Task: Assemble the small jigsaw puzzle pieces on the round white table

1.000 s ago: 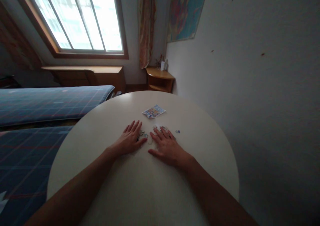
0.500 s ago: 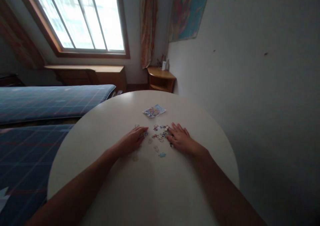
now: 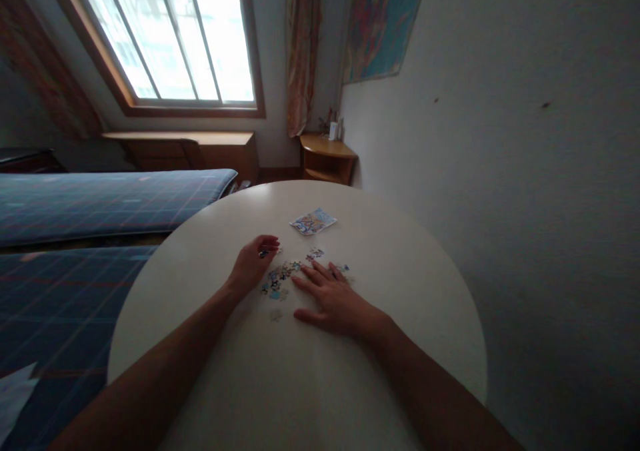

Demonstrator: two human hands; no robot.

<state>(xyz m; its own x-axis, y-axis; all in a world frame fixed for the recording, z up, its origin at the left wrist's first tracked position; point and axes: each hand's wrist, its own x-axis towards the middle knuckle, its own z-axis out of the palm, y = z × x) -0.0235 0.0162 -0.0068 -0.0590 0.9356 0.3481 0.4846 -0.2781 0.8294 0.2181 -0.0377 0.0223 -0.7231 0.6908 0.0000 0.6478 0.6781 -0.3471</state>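
Small jigsaw puzzle pieces [image 3: 279, 276] lie in a loose cluster on a round white table [image 3: 310, 384]. At the cluster's far left, my left hand [image 3: 253, 263] is curled, with a few dark pieces between its bent fingers and thumb. My right hand [image 3: 333, 301] lies palm down with fingers spread, touching the right side of the cluster and hiding some pieces. A few more pieces show just beyond its fingertips. Farther back lies a flat colourful picture packet [image 3: 313, 221], apart from both hands.
A bed with a blue plaid cover [image 3: 90, 204] stands left of the table. The white wall [image 3: 500, 204] runs along the right. Behind the table are a wooden corner shelf [image 3: 327, 146] and a desk [image 3: 220, 138] under the window.
My right hand has moved left and nearer me, pushing pieces leftward into a denser cluster. My left hand has shifted slightly away and its fingers have curled. The view has turned slightly left.
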